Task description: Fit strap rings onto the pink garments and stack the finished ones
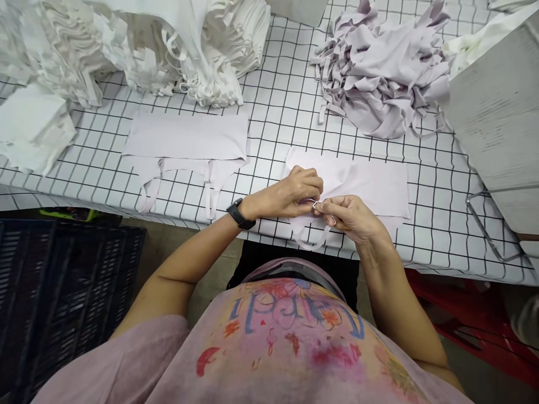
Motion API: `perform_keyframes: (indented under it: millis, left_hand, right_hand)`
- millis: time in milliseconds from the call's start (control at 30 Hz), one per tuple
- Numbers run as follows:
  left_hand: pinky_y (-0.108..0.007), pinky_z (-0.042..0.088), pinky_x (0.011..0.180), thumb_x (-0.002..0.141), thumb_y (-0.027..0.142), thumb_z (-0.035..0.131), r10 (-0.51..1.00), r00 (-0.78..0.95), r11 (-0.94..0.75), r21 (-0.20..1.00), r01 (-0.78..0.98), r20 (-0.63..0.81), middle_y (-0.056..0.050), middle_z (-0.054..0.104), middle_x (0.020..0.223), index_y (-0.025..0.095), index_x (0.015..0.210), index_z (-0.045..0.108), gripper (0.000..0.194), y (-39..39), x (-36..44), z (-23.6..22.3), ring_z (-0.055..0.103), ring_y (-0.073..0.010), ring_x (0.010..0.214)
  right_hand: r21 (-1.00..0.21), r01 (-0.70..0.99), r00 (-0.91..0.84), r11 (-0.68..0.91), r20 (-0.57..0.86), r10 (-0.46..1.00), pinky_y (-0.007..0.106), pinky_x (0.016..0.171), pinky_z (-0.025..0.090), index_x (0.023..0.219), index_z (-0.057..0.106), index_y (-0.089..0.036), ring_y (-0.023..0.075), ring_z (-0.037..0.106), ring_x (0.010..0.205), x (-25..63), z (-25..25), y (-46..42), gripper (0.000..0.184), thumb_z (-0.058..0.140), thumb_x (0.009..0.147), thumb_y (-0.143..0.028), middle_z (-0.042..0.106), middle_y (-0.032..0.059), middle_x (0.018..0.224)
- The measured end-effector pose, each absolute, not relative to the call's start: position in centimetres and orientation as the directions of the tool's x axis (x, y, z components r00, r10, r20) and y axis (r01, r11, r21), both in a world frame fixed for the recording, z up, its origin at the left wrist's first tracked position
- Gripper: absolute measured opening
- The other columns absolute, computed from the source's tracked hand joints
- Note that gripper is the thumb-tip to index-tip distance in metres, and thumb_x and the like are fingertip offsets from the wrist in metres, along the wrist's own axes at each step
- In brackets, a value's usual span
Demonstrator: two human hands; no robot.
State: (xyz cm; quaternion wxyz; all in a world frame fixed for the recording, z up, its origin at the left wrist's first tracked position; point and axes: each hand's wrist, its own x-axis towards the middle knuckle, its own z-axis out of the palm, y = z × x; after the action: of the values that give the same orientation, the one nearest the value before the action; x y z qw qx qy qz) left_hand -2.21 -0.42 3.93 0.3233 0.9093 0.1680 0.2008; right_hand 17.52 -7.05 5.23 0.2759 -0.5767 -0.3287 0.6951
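A pale lilac strappy garment (374, 182) lies flat near the table's front edge, under both my hands. My left hand (300, 191) is closed, its fingertips pinching the thin strap beside a small light-coloured piece on it. The fingers of my right hand (351, 216) pinch the same strap from the other side, touching that small piece; its exact shape is too small to tell. Below the hands a loop of the strap (311, 246) hangs toward the table edge. To the left, another lilac garment (189, 137) is spread out with its straps toward me.
A heap of lilac garments (379, 73) sits at the back right, and stacks of white garments (227, 45) at the back left. White folded cloth (33, 126) lies far left. A grey board (501, 123) stands at the right. Dark crates (67, 297) and a red stool (475, 325) are below.
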Motion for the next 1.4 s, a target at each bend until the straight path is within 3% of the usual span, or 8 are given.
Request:
perform_keyframes:
  millis: [433,700,867,1000,1167,1400]
  left_hand:
    - [-0.041,0.041,0.094,0.095,0.022,0.056,0.471,0.847,-0.673,0.721,0.166,0.245,-0.003,0.068,0.097,0.021,0.083,0.062,0.012,-0.3,-2.2,3.3,0.058,-0.0213,0.101]
    - [-0.039,0.038,0.092,0.097,0.031,0.058,0.504,0.848,-0.625,0.747,0.228,0.163,-0.003,0.071,0.096,0.021,0.087,0.063,0.015,-0.4,-2.4,2.9,0.062,-0.0206,0.099]
    - [-0.036,0.038,0.093,0.097,0.028,0.060,0.560,0.810,-0.605,0.754,0.256,0.174,-0.001,0.072,0.090,0.020,0.090,0.068,0.013,-0.4,-2.2,2.3,0.063,-0.0162,0.086]
    - [-0.037,0.039,0.093,0.098,0.030,0.061,0.584,0.787,-0.627,0.727,0.279,0.202,-0.001,0.074,0.090,0.022,0.093,0.072,0.014,-0.5,-2.0,2.2,0.064,-0.0172,0.089]
    - [-0.038,0.038,0.090,0.096,0.024,0.059,0.545,0.810,-0.656,0.711,0.254,0.214,-0.002,0.071,0.087,0.021,0.088,0.072,0.016,-0.3,-2.1,2.8,0.063,-0.0187,0.092]
    - [-0.038,0.036,0.090,0.092,0.014,0.050,0.449,0.874,-0.694,0.689,0.210,0.185,-0.002,0.064,0.082,0.019,0.081,0.066,0.020,0.0,-2.3,3.9,0.059,-0.0193,0.090]
  right_hand:
    - [-0.745,-0.021,-0.151,-0.667,-0.657,0.738,0.022,0.039,0.007,0.059,0.069,-0.013,0.0014,0.021,0.037,17.5,5.5,-7.0,0.028,0.084,0.060,-0.037,0.046,-0.0038,0.043]
    - [-0.767,0.000,-0.129,-0.642,-0.636,0.761,0.023,0.039,0.008,0.052,0.063,-0.015,0.0020,0.023,0.041,17.4,5.2,-7.1,0.035,0.086,0.060,-0.040,0.048,-0.0025,0.048]
    - [-0.769,-0.011,-0.097,-0.639,-0.635,0.766,0.023,0.041,0.008,0.055,0.065,-0.014,0.0018,0.021,0.042,17.2,4.9,-7.3,0.027,0.081,0.066,-0.034,0.046,-0.0035,0.051]
    - [-0.782,-0.008,-0.074,-0.623,-0.620,0.781,0.023,0.043,0.013,0.056,0.064,-0.016,0.0044,0.026,0.046,17.3,4.6,-7.4,0.026,0.080,0.068,-0.033,0.045,-0.0037,0.053]
    - [-0.786,0.012,-0.097,-0.619,-0.617,0.781,0.024,0.046,0.020,0.050,0.057,-0.017,0.0072,0.034,0.051,17.4,4.5,-7.6,0.036,0.081,0.069,-0.035,0.045,-0.0020,0.055]
    - [-0.777,0.031,-0.138,-0.628,-0.626,0.767,0.023,0.043,0.012,0.052,0.059,-0.016,0.0035,0.026,0.045,17.3,5.3,-7.5,0.037,0.083,0.067,-0.039,0.044,-0.0040,0.051]
